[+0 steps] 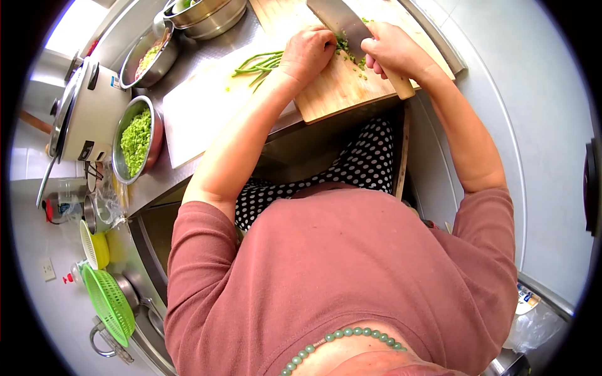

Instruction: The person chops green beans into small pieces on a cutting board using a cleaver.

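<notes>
A cleaver [342, 24] with a wooden handle is in my right hand [394, 50], its fingers closed round the tool near the blade. To its left, my left hand [308, 53] is closed on a bunch of long green beans [260, 64], whose uncut lengths stick out to the left over a white board. Small chopped green pieces [351, 55] lie by the blade on the wooden cutting board [332, 94]. The blade hides part of the pieces.
At the left stand a metal bowl of chopped greens [136, 144], another bowl with mixed food [150, 59], stacked steel pots [210, 19] and a large cooker [94, 113]. A green colander [110, 304] sits at the lower left. A wall runs along the right.
</notes>
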